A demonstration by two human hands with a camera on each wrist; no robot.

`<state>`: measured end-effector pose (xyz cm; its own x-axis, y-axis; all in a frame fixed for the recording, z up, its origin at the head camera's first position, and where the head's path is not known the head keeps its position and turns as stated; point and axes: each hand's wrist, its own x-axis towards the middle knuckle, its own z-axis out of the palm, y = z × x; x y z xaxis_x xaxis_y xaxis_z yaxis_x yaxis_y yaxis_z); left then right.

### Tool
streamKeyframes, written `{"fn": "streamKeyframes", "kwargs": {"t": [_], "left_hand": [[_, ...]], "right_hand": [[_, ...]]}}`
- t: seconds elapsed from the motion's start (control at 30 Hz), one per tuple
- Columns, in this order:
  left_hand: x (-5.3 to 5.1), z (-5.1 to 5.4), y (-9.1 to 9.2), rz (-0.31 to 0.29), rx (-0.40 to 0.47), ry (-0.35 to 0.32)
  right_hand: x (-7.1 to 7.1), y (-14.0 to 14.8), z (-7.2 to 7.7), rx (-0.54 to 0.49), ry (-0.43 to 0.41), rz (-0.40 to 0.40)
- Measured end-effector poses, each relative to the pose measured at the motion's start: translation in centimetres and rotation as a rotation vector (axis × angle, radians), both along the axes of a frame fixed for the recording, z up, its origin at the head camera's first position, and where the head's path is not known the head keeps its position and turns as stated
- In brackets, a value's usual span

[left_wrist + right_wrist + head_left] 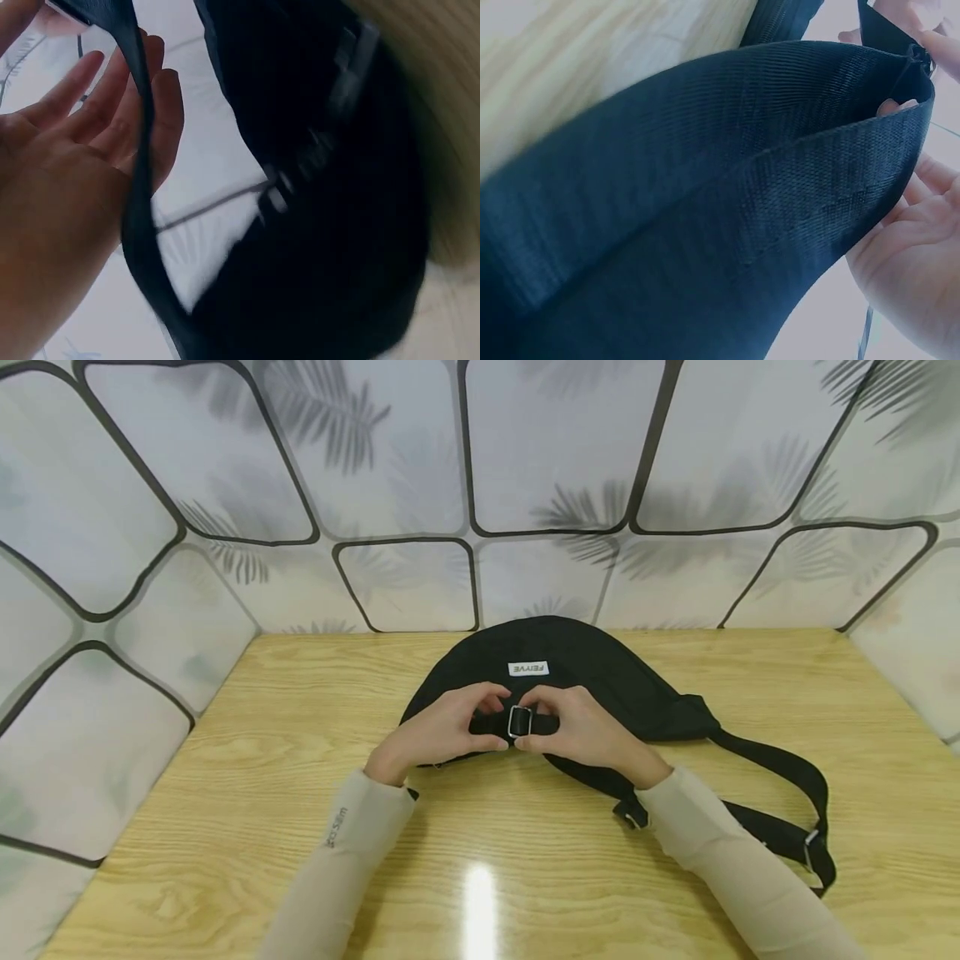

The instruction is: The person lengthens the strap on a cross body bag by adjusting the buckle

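Both hands (442, 727) (588, 731) hold a ribbed black strap (546, 724) by its rectangular metal buckle (511, 722), six o'clock from the curved black bag's (555, 643) label (528, 668).

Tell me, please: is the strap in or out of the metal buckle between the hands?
In: the strap shows inside the metal buckle and extends on both sides.

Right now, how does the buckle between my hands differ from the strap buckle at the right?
The central buckle is between the left hand and right hand; neither touches the right-side buckle. The central buckle shows its frame broadly to the head camera, while the right-side buckle looks narrower, more edge-on. Both look silvery and sit on black webbing.
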<state>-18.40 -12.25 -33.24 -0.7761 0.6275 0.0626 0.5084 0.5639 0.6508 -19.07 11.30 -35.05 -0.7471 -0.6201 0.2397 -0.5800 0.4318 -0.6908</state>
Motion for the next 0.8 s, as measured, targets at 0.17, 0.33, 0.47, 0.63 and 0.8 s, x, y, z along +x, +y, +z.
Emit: {"fn": "streamKeyframes", "kwargs": {"t": [0.17, 0.33, 0.47, 0.63, 0.8], "left_hand": [[-0.1, -0.2, 1.3, -0.027, 0.031, -0.03], [-0.1, -0.7, 1.7, -0.019, 0.056, -0.073], [-0.1, -1.1, 1.4, -0.01, 0.068, -0.087], [0.0, -1.5, 0.8, -0.025, 0.067, -0.071], [0.1, -1.7, 0.0, -0.016, 0.061, -0.064]], "right_hand": [[0.0, -0.1, 0.3, -0.011, 0.001, 0.004], [0.2, -0.2, 0.4, -0.01, -0.002, 0.002], [0.2, -0.1, 0.4, -0.014, -0.012, 0.0], [-0.1, 0.0, 0.2, -0.028, -0.101, 0.012], [-0.4, 0.4, -0.1, -0.087, -0.237, 0.072]]}}
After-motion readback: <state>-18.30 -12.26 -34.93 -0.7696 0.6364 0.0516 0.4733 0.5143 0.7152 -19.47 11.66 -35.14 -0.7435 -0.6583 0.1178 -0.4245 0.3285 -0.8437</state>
